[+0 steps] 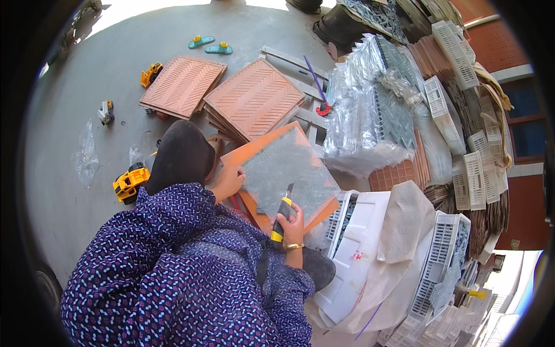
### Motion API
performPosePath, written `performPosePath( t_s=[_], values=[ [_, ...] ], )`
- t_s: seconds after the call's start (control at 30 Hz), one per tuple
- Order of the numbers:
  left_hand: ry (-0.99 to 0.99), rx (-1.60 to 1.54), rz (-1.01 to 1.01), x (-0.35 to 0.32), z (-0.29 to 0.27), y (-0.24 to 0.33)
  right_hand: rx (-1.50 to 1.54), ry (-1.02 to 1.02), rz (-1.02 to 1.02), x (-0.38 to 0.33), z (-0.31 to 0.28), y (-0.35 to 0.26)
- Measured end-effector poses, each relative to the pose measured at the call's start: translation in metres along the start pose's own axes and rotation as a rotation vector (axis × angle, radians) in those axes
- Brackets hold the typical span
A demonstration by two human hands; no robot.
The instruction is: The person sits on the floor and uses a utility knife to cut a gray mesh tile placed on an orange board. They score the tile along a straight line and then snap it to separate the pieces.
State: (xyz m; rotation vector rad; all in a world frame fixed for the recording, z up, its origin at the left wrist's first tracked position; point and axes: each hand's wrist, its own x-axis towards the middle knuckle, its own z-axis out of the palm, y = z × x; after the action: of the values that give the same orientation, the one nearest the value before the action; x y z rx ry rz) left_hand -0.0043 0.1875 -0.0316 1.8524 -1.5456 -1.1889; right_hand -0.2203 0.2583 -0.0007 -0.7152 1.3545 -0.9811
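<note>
A grey-green mesh sheet [283, 168] lies over an orange board [248, 151] in front of me, above my knees. My left hand [229, 184] is closed at the left corner of the sheet, its fingertips pinching the edge. In my right hand [292, 223] is a yellow and black utility knife [283, 217], gripped by the handle. Its blade points away from me, over the lower right part of the mesh. Whether the blade touches the mesh I cannot tell.
Two stacks of reddish patterned boards [184, 87] [254, 99] stand beyond. At right are plastic-wrapped tile sheets [361, 110], a white box [354, 254] and a white crate [436, 260]. A yellow toy truck [130, 183], green slippers [218, 50] and plastic film [87, 155] lie on the floor.
</note>
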Motion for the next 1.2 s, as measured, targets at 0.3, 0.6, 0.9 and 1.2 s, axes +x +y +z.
performPosePath(
  t_s=[0.3, 0.6, 0.9, 1.2],
  values=[
    [0.109, -0.020, -0.094, 0.012, -0.002, -0.015, -0.185, -0.068, 0.019, 0.013, 0.028, 0.010],
    [0.387, -0.005, 0.125, 0.076, 0.001, 0.001, 0.505, -0.334, 0.189, 0.006, 0.033, -0.001],
    [0.293, -0.109, 0.197, 0.104, 0.001, -0.014, 0.432, -0.279, 0.246, 0.011, 0.058, -0.023],
    [0.275, -0.112, 0.196, 0.089, -0.011, -0.003, -0.501, -0.039, 0.039, 0.059, 0.097, -0.027]
  ],
)
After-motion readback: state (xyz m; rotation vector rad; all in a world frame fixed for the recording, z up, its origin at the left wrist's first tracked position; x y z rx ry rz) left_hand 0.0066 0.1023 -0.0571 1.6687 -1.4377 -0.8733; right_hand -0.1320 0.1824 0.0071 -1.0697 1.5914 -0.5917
